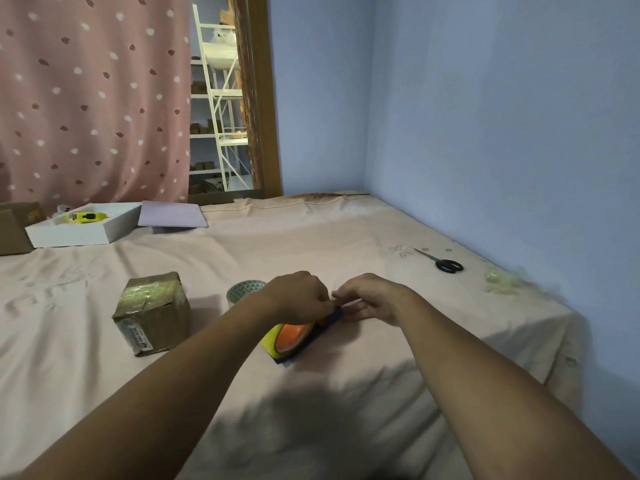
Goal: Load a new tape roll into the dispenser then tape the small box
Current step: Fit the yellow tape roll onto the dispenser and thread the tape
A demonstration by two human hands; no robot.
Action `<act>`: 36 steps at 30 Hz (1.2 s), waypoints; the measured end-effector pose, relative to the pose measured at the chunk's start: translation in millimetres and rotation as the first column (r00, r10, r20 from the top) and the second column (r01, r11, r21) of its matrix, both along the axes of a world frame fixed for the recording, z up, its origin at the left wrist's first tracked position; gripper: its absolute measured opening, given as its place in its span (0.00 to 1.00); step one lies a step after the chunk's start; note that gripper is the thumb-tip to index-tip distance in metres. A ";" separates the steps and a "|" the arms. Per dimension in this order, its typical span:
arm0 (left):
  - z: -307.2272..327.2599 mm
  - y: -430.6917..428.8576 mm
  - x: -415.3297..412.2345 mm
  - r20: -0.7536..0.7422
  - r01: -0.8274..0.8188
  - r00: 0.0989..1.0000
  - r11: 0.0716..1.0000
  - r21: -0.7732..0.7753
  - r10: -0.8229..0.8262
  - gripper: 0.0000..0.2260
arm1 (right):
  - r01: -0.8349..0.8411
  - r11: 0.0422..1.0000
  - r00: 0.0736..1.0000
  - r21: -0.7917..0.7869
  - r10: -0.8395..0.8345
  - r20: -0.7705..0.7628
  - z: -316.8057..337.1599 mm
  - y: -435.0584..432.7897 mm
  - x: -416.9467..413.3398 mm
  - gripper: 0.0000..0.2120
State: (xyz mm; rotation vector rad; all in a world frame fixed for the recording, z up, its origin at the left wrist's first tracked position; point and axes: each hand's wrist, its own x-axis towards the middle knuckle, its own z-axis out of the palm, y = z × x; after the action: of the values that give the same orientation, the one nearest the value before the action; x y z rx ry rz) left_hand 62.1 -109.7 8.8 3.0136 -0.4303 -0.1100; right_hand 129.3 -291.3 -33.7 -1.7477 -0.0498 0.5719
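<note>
A blue tape dispenser [313,341] lies on the pink cloth, carrying a yellow tape roll [269,337] on an orange hub [292,336]. My left hand [299,297] rests on top of the roll with its fingers closed at the dispenser's far end. My right hand [372,299] meets it there, fingertips pinched on what looks like the tape's end; the tape itself is too thin to make out. The small cardboard box [152,313], wrapped in shiny tape, stands to the left. Behind my left hand sits another tape roll [242,291] with a teal pattern.
Black-handled scissors [441,262] lie at the right near the blue wall. Crumpled clear tape [498,280] lies by the table's right edge. At the back left are a white tray [76,233] holding a yellow item, a lilac board [171,214] and a brown carton [14,230].
</note>
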 end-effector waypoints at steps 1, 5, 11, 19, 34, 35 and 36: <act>2.4 1.4 -1.1 -0.016 0.002 1.000 1.000 0.000 -0.002 0.25 | -0.006 1.000 1.000 -0.007 0.006 0.002 0.0 0.1 0.5 0.09; 6.0 11.2 -0.4 -0.073 0.025 0.997 0.997 -0.068 -0.030 0.23 | -0.012 0.995 1.000 -0.095 0.012 0.004 2.8 2.2 7.3 0.11; 2.9 16.1 -5.1 0.011 0.127 0.992 0.985 -0.116 -0.127 0.12 | -0.041 0.984 0.998 -0.171 0.032 -0.060 4.6 2.1 11.2 0.08; 1.7 13.8 -14.1 0.161 0.157 0.976 0.986 -0.050 -0.147 0.14 | -0.018 0.987 0.997 -0.161 0.007 -0.071 5.5 0.9 6.0 0.08; -2.6 17.8 -12.6 0.167 0.157 0.977 0.978 -0.139 -0.133 0.14 | 0.024 0.996 1.000 -0.086 -0.025 -0.006 7.6 2.5 0.0 0.14; -2.1 17.4 -13.3 0.155 0.152 0.979 0.979 -0.138 -0.130 0.15 | 0.027 0.997 1.000 -0.078 -0.026 0.004 7.8 2.0 -0.5 0.13; -1.5 16.7 -13.9 0.144 0.142 0.982 0.982 -0.129 -0.123 0.18 | 0.030 0.997 0.999 -0.071 -0.029 0.013 7.8 2.1 -0.4 0.12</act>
State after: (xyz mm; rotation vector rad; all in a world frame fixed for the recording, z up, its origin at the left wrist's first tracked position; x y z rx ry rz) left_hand 48.2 -93.0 7.3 2.8639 -0.6242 0.1119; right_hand 128.9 -289.1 -25.9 -1.8182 -0.0119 0.5472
